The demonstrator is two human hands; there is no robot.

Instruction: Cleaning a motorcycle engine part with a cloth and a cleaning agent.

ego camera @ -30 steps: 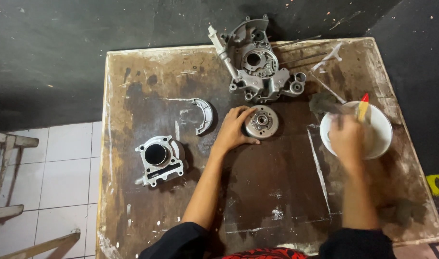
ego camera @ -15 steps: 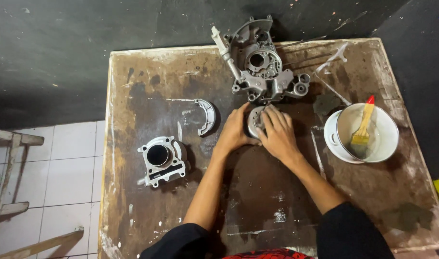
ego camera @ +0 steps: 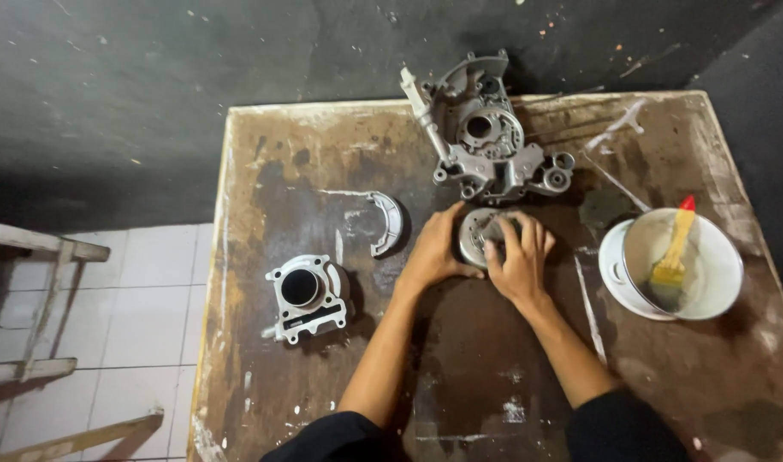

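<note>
Two hands met on one part near the middle of the frame: our left hand (ego camera: 434,252) cupped the left rim of a round metal rotor (ego camera: 481,235), and our right hand (ego camera: 518,257) lay over its top and right side, fingers spread and curled onto it, so both grips were closed about that disc. It sat flat on the stained wooden tabletop (ego camera: 263,171), just below the grey engine casing (ego camera: 486,141) at the upper centre. We judged the rotor heavy for its size, rigid, and possibly greasy, so the outer rim looked the safest hold, with fingers kept out of the recessed centre. A curved brake shoe (ego camera: 387,222) lay just left of our left hand, and a cylinder block (ego camera: 306,295) stood further toward the lower left. At the right, well apart, a white bowl (ego camera: 717,274) held a yellow brush (ego camera: 672,257) with a red tip. Open room lay below the rotor, toward us; the left edge of the tabletop dropped to a tiled floor (ego camera: 143,282).
</note>
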